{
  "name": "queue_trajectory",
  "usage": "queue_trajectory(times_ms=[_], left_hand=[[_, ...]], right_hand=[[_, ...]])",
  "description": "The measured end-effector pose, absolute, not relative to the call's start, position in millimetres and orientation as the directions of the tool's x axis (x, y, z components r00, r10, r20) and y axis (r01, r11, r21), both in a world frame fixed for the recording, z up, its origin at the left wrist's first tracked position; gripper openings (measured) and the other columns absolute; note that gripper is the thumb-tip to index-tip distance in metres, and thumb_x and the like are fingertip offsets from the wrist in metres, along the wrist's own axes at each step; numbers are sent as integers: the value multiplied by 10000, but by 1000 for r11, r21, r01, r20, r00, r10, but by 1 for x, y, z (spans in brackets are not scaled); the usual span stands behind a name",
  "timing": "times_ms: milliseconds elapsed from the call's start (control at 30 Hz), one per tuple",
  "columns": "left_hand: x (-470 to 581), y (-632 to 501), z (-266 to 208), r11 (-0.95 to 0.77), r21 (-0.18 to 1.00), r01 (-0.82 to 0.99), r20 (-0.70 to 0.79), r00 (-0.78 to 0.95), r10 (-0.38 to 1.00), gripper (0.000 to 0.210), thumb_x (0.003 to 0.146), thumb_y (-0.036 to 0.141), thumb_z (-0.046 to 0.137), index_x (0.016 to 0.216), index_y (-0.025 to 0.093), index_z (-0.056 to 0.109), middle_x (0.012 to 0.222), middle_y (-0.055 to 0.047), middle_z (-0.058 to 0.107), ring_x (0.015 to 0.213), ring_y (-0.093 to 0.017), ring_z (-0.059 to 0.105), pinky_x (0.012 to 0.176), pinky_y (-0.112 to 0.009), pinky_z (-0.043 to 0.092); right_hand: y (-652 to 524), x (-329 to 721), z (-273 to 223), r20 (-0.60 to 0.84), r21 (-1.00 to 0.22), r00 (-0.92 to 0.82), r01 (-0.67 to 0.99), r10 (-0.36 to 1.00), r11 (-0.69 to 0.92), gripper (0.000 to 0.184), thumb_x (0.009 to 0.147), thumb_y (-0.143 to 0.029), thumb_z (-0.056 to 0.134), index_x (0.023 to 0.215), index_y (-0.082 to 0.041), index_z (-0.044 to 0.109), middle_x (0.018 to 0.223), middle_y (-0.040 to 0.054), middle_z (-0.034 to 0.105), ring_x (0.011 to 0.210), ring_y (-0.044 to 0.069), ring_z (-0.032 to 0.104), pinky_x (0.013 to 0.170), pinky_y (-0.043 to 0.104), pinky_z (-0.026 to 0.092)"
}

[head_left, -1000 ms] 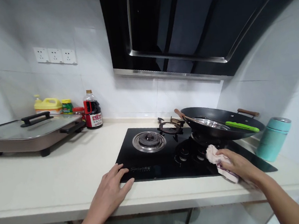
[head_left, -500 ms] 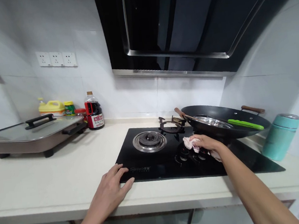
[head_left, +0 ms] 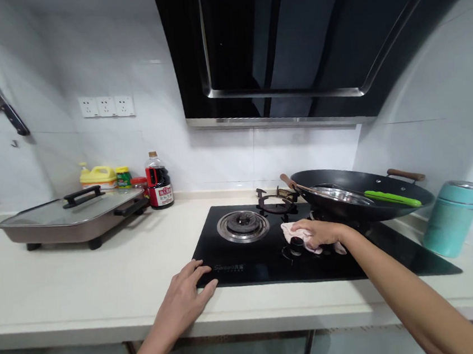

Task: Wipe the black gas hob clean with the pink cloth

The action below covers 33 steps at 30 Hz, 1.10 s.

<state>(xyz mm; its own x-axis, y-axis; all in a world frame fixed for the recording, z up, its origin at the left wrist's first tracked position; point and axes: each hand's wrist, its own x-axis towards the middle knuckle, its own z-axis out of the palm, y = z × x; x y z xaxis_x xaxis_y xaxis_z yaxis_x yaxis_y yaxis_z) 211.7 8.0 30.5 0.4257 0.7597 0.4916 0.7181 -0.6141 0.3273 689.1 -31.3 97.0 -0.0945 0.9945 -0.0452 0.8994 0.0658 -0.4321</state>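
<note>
My right hand (head_left: pixel 319 233) is closed on a pale pink cloth (head_left: pixel 292 233), pressing it onto the black glass gas stove (head_left: pixel 258 267). The cloth lies just behind and beside a control knob (head_left: pixel 296 244); my hand and the cloth cover the other controls. My left hand (head_left: pixel 185 298) rests with fingers spread over the stove's front left corner and the counter (head_left: pixel 115 274). A round burner (head_left: pixel 243 226) with a steel ring sits between the two hands, farther back.
A black wok (head_left: pixel 375 213) holding a steel dish and a green-handled utensil (head_left: pixel 393 198) covers the right burner. A turquoise flask (head_left: pixel 453 219) stands at the right. Left are a lidded electric pan (head_left: pixel 73 231) and a soy sauce bottle (head_left: pixel 159 182). A range hood (head_left: pixel 273 43) overhangs the stove.
The cloth in my right hand has shifted slightly left across the stove, behind the knob. My left hand stays on the stove corner. The view has turned a little to the left.
</note>
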Motion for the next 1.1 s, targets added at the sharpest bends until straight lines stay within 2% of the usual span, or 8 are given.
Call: queue_trajectory(times_ms=[100, 200, 300, 433, 633, 867, 967, 1100], left_hand=[[211, 9, 28, -615, 315, 723, 487, 434, 758, 415, 949, 521, 581, 1207, 252, 764, 1433, -104, 665, 1307, -330, 629, 1116, -513, 507], [211, 9, 27, -620, 312, 720, 484, 441, 756, 429, 948, 536, 580, 1222, 257, 757, 1440, -101, 660, 1309, -333, 627, 1114, -510, 509], [211, 10, 27, -614, 330, 717, 470, 439, 766, 431, 944, 548, 582, 1213, 262, 760, 1437, -97, 662, 1319, -334, 619, 1121, -506, 504], [211, 10, 30, -594, 359, 719, 447, 426, 786, 419, 942, 545, 577, 1196, 272, 770, 1434, -84, 665, 1325, -327, 611, 1131, -505, 495], [211, 11, 31, -598, 374, 709, 456, 421, 784, 398, 946, 527, 571, 1162, 268, 781, 1408, -83, 683, 1307, -313, 626, 1130, -493, 498], [211, 13, 30, -608, 378, 698, 482, 412, 773, 379, 946, 512, 569, 1136, 266, 788, 1381, -77, 703, 1299, -305, 639, 1128, -478, 504], [211, 14, 30, -604, 381, 700, 464, 420, 780, 402, 951, 510, 553, 1158, 252, 782, 1396, -92, 694, 1325, -314, 624, 1145, -495, 486], [212, 15, 30, -605, 392, 693, 462, 420, 781, 413, 946, 523, 551, 1160, 251, 777, 1401, -93, 689, 1331, -324, 619, 1141, -502, 484]], right_hand=[[-31, 695, 95, -63, -390, -89, 919, 994, 58, 841, 580, -182, 712, 1407, -306, 621, 1522, 49, 520, 1302, 266, 569, 1117, 366, 449], [-24, 699, 90, -80, -344, -57, 939, 995, 26, 902, 531, -192, 789, 1405, -329, 612, 1472, 55, 535, 1243, 283, 586, 1080, 400, 477], [-12, 704, 87, -65, -305, -14, 952, 998, -7, 963, 480, -196, 861, 1401, -332, 615, 1425, 56, 547, 1262, 301, 554, 1099, 413, 453], [5, 709, 83, -8, -285, 58, 957, 998, -58, 822, 571, -252, 868, 1359, -322, 647, 1313, 61, 582, 1199, 285, 575, 1084, 392, 447], [9, 718, 79, 62, -346, 90, 936, 994, -63, 660, 653, -284, 818, 1299, -305, 683, 1341, 65, 616, 1229, 293, 584, 1113, 409, 438], [-34, 747, 87, 50, -472, 118, 878, 992, -80, 583, 634, -283, 747, 1216, -296, 721, 1146, 22, 742, 1029, 253, 695, 971, 403, 562], [-65, 760, 91, 42, -498, 152, 860, 987, -111, 609, 623, -334, 742, 1231, -308, 711, 1076, -1, 753, 962, 248, 712, 927, 416, 586], [-108, 764, 84, 68, -492, 236, 853, 969, -173, 643, 644, -389, 732, 1277, -290, 688, 1181, 20, 732, 1036, 259, 702, 941, 396, 572]])
